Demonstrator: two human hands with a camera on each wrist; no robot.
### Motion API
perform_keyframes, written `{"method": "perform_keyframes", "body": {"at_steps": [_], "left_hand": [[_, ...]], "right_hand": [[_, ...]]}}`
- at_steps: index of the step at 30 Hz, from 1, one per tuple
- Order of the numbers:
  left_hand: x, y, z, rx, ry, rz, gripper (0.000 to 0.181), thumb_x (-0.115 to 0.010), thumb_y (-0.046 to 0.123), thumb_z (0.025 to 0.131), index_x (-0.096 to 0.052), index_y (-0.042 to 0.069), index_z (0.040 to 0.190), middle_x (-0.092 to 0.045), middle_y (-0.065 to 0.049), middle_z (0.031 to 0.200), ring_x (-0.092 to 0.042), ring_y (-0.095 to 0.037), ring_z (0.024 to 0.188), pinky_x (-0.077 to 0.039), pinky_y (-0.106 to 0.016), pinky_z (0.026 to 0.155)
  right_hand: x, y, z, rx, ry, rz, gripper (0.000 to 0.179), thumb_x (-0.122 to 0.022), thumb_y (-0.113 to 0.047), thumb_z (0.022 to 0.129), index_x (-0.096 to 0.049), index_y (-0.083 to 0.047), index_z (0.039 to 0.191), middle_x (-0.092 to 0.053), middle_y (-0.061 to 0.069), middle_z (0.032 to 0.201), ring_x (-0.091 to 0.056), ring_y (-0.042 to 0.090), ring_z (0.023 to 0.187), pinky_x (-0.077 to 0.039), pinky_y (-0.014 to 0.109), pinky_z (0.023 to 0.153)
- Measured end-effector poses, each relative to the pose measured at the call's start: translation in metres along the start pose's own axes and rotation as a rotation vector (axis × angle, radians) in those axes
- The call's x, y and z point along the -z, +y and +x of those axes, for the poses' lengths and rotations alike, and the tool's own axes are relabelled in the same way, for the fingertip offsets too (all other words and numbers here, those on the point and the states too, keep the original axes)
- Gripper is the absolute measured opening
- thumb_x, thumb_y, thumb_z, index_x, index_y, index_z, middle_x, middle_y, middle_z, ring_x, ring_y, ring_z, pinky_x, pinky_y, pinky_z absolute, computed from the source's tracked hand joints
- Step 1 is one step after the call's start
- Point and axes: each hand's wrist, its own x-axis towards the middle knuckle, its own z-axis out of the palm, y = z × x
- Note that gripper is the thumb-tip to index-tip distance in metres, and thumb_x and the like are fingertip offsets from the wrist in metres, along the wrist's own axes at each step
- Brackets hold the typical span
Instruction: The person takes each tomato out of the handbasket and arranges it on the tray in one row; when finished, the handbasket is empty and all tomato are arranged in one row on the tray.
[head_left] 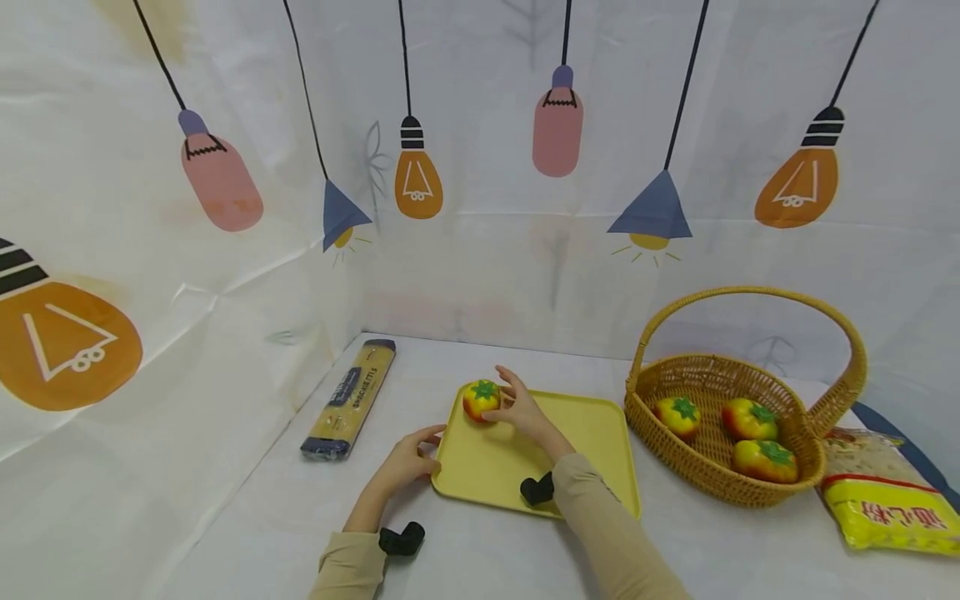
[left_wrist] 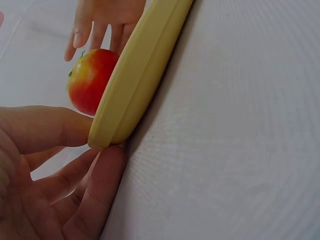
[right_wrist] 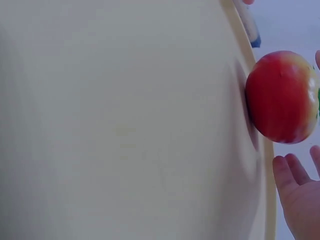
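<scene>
A red-and-yellow tomato (head_left: 481,400) with a green leafy top sits at the far left corner of the yellow tray (head_left: 570,425). Around it my right hand (head_left: 522,408) spreads its fingers; the right wrist view shows a gap between these fingers (right_wrist: 295,175) and the tomato (right_wrist: 281,97). My left hand (head_left: 408,458) is at the tray's left edge. In the left wrist view it pinches the tray's rim (left_wrist: 112,117) between thumb and finger, with the tomato (left_wrist: 92,80) just beyond.
A wicker basket (head_left: 667,446) with a tall handle stands to the right, holding three similar tomatoes (head_left: 765,461). Beside it lies a yellow-and-clear food bag (head_left: 892,508). To the tray's left is a spaghetti pack (head_left: 352,400). White sheeting with printed lamps hangs behind.
</scene>
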Motion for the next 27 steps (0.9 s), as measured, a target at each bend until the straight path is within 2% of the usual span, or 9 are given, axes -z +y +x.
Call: {"method": "perform_keyframes", "body": {"at_steps": [3,10,13,20,27], "left_hand": [[0.001,0.000,0.000,-0.005,-0.003,-0.004,0.067,-0.062,0.000,0.069,-0.048,0.006,0.134,-0.052,-0.020,0.121,-0.053,-0.016,0.067,-0.050,-0.030,0.057],[0.001,0.000,-0.001,0.001,-0.001,-0.006,0.066,-0.063,0.000,0.069,-0.048,0.007,0.134,-0.052,-0.020,0.121,-0.054,-0.016,0.068,-0.050,-0.030,0.058],[0.001,0.000,0.001,0.001,-0.004,-0.003,0.066,-0.063,0.000,0.070,-0.048,0.007,0.134,-0.052,-0.019,0.121,-0.054,-0.016,0.068,-0.050,-0.030,0.058],[0.002,0.005,-0.001,0.006,-0.005,-0.003,0.066,-0.063,-0.001,0.071,-0.047,0.006,0.134,-0.051,-0.020,0.122,-0.054,-0.016,0.069,-0.050,-0.031,0.059],[0.001,0.003,-0.001,0.019,0.003,-0.005,0.066,-0.063,0.000,0.070,-0.048,0.007,0.134,-0.051,-0.019,0.123,-0.054,-0.017,0.070,-0.051,-0.031,0.059]], "right_hand": [[0.002,-0.007,-0.005,0.009,0.001,-0.009,0.084,-0.069,0.002,0.077,-0.021,-0.006,0.146,-0.013,0.028,0.148,-0.022,0.048,0.131,-0.023,0.054,0.106],[0.011,0.011,-0.003,0.023,0.027,-0.024,0.085,-0.072,-0.006,0.077,-0.022,-0.011,0.146,-0.016,0.021,0.149,-0.024,0.043,0.132,-0.024,0.053,0.106],[0.015,0.009,-0.007,0.056,0.036,-0.028,0.085,-0.072,-0.006,0.077,-0.022,-0.012,0.146,-0.016,0.020,0.150,-0.023,0.042,0.133,-0.023,0.052,0.107],[0.024,-0.026,-0.028,0.056,-0.001,-0.016,0.083,-0.065,0.004,0.079,-0.018,-0.006,0.146,-0.011,0.020,0.151,-0.017,0.042,0.135,-0.016,0.051,0.109],[0.033,-0.033,-0.040,0.038,0.012,-0.038,0.083,-0.067,0.000,0.080,-0.018,-0.008,0.146,-0.012,0.018,0.152,-0.018,0.037,0.136,-0.016,0.050,0.110]]}}
